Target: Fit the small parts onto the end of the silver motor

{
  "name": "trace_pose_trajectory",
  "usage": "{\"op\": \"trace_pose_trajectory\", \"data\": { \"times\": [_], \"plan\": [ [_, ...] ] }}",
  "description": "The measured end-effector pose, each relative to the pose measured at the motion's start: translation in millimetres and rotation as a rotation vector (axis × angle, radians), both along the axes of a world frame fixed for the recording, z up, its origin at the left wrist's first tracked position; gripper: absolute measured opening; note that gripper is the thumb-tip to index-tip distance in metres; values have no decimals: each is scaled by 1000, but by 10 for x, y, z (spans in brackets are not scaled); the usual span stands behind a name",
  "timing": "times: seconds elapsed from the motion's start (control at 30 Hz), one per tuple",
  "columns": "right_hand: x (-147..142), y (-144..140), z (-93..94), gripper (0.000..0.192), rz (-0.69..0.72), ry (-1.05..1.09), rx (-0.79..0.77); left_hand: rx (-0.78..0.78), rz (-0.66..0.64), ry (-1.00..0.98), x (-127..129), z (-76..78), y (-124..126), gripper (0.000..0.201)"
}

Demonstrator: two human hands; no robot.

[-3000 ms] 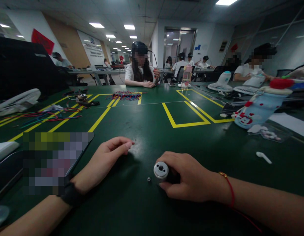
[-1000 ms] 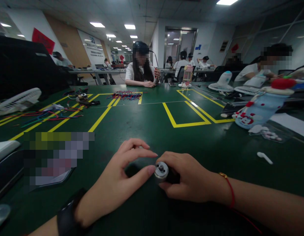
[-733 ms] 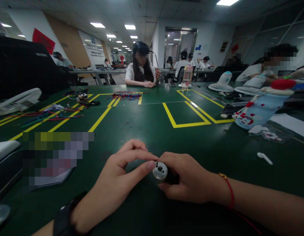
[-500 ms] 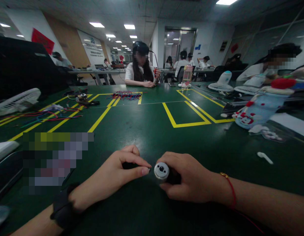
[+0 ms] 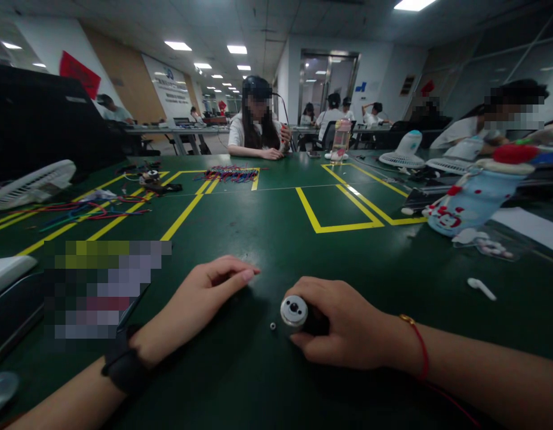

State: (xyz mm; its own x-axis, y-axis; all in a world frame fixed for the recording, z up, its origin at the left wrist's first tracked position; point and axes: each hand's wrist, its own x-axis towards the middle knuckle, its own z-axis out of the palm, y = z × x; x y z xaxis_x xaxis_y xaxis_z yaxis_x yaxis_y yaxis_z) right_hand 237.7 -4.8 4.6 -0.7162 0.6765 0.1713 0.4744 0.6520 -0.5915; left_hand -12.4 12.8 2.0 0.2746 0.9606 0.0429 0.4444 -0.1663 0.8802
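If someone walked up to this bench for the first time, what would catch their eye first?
Most likely the right hand near the front edge of the green table, gripping a small metal-faced motor, with a tiny ring lying just left of it. The left hand rests empty beside them. To the right lies a pale blue snowman-patterned bottle.

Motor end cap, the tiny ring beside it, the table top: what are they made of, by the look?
Motor end cap, held in the right hand: bare metal, likely steel or aluminium; silvery with bright highlights. Tiny ring: probably metal too, pale grey, too small to be sure. Table top: dark green mat, possibly rubber or vinyl; semi-matte with soft ceiling-light reflections.
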Motion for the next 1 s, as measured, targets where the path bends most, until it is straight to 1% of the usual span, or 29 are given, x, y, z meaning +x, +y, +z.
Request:
{"op": "trace_pose_trajectory", "data": {
  "times": [0.07,0.1,0.13,0.2,0.3,0.47,0.57,0.63,0.67,0.77,0.83,0.87,0.93,1.0],
  "plan": [
    [0,-5,8,31,-3,-6,-5,-60,177,-176,-54,-62,56,19],
    [1,-8,10,31,-4,-8,-7,-83,233,-278,-77,-96,81,19],
    [1,-10,11,31,-4,-8,-7,-97,258,-339,-95,-127,102,19],
    [2,-14,11,31,-3,-4,-7,-108,270,-405,-112,-168,125,19],
    [3,-16,9,31,-1,4,-7,-117,261,-404,-103,-174,125,20],
    [4,-6,11,30,-4,-7,-18,-118,255,-371,-104,-167,123,21],
    [1,-2,8,31,1,-3,-18,-82,249,-296,-124,-158,112,23],
    [-6,-2,4,31,1,1,-14,-43,170,-193,-118,-126,76,22],
    [-9,-2,2,31,0,3,-12,-14,93,-122,-105,-102,48,22],
    [-16,-2,-2,30,1,12,-3,108,-201,113,-28,-29,-57,21],
    [-16,0,-4,30,6,14,-1,194,-342,232,40,-1,-118,24],
    [-15,1,-5,31,8,15,-1,225,-390,267,71,4,-140,24],
    [-11,1,-8,31,8,16,-5,263,-446,302,121,3,-166,19],
    [-9,-1,-11,30,3,18,-9,286,-440,296,151,3,-177,14]
  ]
}}
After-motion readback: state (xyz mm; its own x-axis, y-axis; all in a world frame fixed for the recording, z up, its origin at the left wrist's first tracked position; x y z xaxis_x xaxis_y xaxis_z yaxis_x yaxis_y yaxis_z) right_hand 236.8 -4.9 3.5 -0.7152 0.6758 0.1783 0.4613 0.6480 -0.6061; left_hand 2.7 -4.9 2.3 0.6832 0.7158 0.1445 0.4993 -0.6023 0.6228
